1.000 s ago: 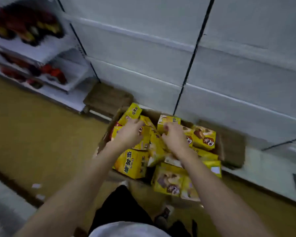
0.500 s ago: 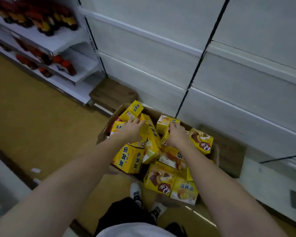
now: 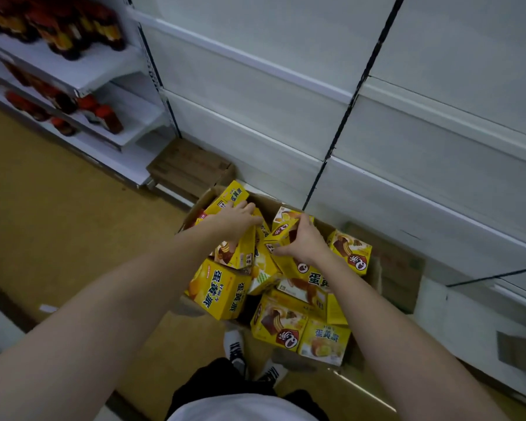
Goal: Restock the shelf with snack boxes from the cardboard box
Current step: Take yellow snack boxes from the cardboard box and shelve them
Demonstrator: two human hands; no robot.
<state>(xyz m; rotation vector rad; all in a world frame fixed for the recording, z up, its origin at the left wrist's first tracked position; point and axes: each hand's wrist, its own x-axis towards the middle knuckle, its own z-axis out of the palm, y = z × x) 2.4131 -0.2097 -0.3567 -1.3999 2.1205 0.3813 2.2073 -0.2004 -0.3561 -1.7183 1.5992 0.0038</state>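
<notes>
Head view: both hands (image 3: 237, 221) (image 3: 305, 241) grip snack boxes (image 3: 236, 253) beside the shelf edge (image 3: 407, 189).

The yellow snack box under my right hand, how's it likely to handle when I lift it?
The yellow snack box looks like stiff printed card, so probably rigid, light and a bit slick. It lies tilted against neighbours in the cardboard box, so lifting may shift them.
</notes>
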